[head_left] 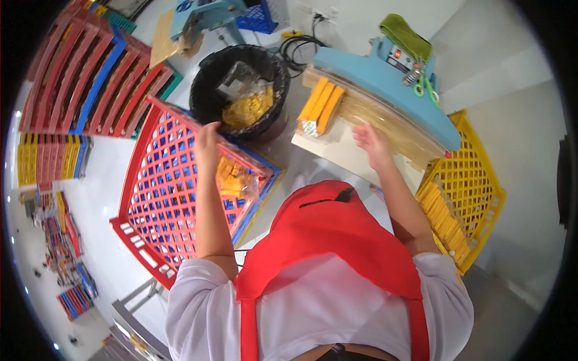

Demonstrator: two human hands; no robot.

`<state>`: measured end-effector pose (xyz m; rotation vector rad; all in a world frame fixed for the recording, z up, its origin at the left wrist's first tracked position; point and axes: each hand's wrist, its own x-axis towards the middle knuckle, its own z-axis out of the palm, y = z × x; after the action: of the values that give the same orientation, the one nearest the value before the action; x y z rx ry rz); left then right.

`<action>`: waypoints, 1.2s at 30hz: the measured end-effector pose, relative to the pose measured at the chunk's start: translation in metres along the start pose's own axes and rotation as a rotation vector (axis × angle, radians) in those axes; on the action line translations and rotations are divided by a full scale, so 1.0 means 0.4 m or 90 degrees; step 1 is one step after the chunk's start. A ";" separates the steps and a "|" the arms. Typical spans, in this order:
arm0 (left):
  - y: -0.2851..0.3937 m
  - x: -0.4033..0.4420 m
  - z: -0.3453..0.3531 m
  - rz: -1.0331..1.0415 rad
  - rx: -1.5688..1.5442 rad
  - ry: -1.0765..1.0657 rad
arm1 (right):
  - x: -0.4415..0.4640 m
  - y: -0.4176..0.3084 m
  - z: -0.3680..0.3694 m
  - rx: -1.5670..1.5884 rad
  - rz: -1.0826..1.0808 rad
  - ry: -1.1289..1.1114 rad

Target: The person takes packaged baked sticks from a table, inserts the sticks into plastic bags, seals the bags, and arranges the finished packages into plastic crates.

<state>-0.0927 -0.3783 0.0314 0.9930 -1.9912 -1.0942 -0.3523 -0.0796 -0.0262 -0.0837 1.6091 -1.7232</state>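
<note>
My left hand [206,137] is over the corner of the red plastic crate [133,180], close to the rim of the black-lined bin [205,69]. Its fingers look stretched out, and no object shows in them. Inside the crate lies a clear bag of yellow-orange pieces [232,175]. My right hand [373,144] is open above the white work surface [337,153], in front of the blue bag sealer [385,87]. To its left, a clear pack of yellow-orange sticks [322,105] rests on the sealer's ledge.
Scissors with green handles [424,90] and a green cloth [406,36] are on the sealer. A yellow crate [484,192] with several packs stands at the right. Stacked crates [90,78] rise at the left. Black cables [298,51] lie behind the bin.
</note>
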 end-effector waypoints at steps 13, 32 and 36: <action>-0.200 -0.185 -0.163 -0.182 0.360 -0.020 | -0.063 -0.049 0.045 -0.120 0.062 -0.175; 0.122 0.011 -0.270 -0.027 -0.122 0.150 | -0.113 -0.107 0.121 -0.148 0.047 -0.361; 0.286 0.031 -0.122 0.063 -0.721 -0.060 | -0.107 -0.132 0.220 0.173 0.181 -0.400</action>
<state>-0.0944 -0.3660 0.1558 0.2220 -1.1006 -1.8697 -0.3008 -0.1329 0.0565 -0.2260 0.8771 -1.4790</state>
